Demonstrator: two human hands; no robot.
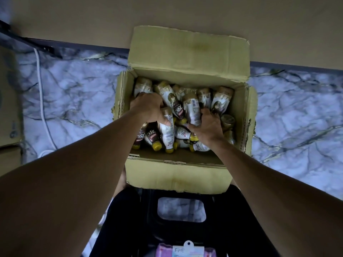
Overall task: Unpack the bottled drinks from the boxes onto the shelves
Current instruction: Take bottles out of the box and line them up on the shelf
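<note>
An open cardboard box (pixel 178 175) stands on the marble floor in front of me, its far flap raised. Several small coffee bottles (pixel 221 102) with white-and-brown labels and yellow caps lie jumbled inside. My left hand (pixel 148 106) reaches into the left side of the box and grips a white-labelled bottle (pixel 166 128) near its top. My right hand (pixel 207 127) is in the middle-right of the box, its fingers curled round another bottle (pixel 192 111). Bottles under both hands are partly hidden.
A beige wall or shelf face (pixel 167 15) with a dark baseboard runs behind the box. A black plastic stool (pixel 181 210) sits at my knees. Another carton (pixel 9 101) stands at the left edge beside a white cable (pixel 39 86).
</note>
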